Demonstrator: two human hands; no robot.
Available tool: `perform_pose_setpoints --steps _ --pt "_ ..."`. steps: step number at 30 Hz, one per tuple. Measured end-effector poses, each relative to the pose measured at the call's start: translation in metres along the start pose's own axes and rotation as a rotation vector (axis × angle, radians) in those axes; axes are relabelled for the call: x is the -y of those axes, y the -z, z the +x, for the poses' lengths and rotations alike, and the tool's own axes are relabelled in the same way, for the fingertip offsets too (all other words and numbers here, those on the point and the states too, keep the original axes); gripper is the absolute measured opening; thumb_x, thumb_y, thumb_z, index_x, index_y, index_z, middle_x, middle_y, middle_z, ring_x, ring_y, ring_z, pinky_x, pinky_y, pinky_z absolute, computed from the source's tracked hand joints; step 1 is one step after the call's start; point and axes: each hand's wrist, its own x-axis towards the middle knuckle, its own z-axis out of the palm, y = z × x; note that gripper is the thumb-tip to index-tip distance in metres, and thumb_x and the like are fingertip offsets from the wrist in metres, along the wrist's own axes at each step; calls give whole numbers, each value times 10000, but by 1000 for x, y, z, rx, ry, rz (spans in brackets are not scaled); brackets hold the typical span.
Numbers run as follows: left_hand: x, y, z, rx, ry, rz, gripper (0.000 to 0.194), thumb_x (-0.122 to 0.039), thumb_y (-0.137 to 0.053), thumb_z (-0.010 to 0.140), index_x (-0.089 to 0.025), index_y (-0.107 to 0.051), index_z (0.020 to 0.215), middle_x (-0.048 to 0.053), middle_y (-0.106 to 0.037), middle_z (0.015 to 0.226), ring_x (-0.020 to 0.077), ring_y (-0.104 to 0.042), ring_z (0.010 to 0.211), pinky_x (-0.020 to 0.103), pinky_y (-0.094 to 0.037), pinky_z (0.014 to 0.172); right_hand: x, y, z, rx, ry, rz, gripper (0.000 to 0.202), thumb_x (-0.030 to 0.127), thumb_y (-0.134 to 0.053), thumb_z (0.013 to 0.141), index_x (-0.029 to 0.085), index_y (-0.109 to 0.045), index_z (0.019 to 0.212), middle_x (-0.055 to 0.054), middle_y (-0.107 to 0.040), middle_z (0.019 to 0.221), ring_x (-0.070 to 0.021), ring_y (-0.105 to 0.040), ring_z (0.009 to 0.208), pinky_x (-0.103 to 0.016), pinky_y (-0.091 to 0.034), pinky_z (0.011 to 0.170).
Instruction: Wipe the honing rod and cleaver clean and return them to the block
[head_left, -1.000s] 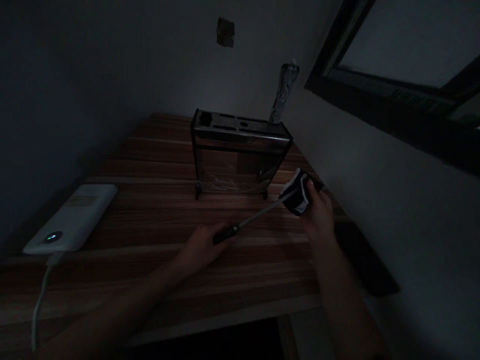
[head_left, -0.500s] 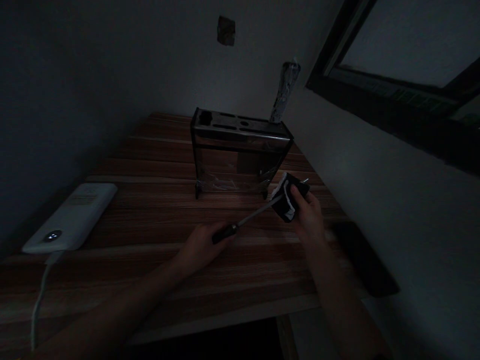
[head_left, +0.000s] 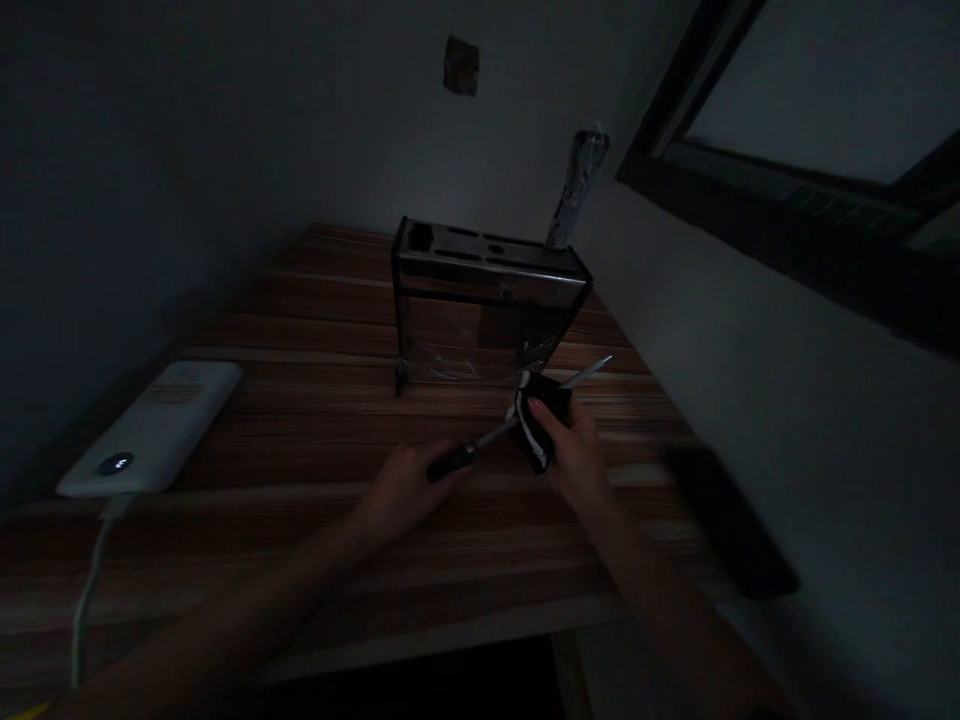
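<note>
My left hand (head_left: 411, 487) is closed round the black handle of a long thin metal tool (head_left: 495, 433), which points to the upper right. A black cloth with white edging (head_left: 541, 425) is wrapped about the tool's shaft, pinched in my right hand (head_left: 576, 455). The bare metal tip sticks out beyond the cloth. Just behind the cloth stands a knife rack (head_left: 491, 265) with a slotted top and clear sides. One wrapped handle (head_left: 577, 188) rises from its right end. The picture is dark, so the tip's exact shape is unclear.
A white power bank (head_left: 154, 428) with a cable (head_left: 91, 585) lies on the left of the striped wooden table (head_left: 315, 400). At the right edge is a dark flat phone-like object (head_left: 731, 520). Walls rise behind and at the right, with a dark frame (head_left: 750, 215).
My right hand and the cloth have moved left along the shaft toward the handle, baring more of the tip. My left hand has barely moved. The view has shifted slightly.
</note>
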Motion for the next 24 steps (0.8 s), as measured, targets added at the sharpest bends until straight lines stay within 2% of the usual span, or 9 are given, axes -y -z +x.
perform_pose_setpoints --steps 6,17,24 --pt "0 0 0 2 -9 -10 207 -328 -514 792 -211 -626 921 -7 -679 831 150 -621 723 224 -448 659 -13 -10 -11 33 18 -79 278 292 -732 586 194 -628 824 20 -678 778 -128 -618 674 -240 -502 620" --pt "0 0 1 -15 -21 0 146 -282 -538 777 -201 -631 856 -19 -671 774 132 -608 655 203 -436 599 -29 -18 -26 55 3 -215 321 279 -753 548 185 -609 819 14 -663 749 -139 -606 676 -240 -489 607" --pt "-2 1 0 7 -35 -22 179 -290 -520 794 -198 -628 903 -7 -677 836 144 -624 734 210 -448 658 -29 -20 -28 68 27 -230 345 266 -748 553 182 -600 853 3 -668 802 -147 -614 740 -256 -488 674"
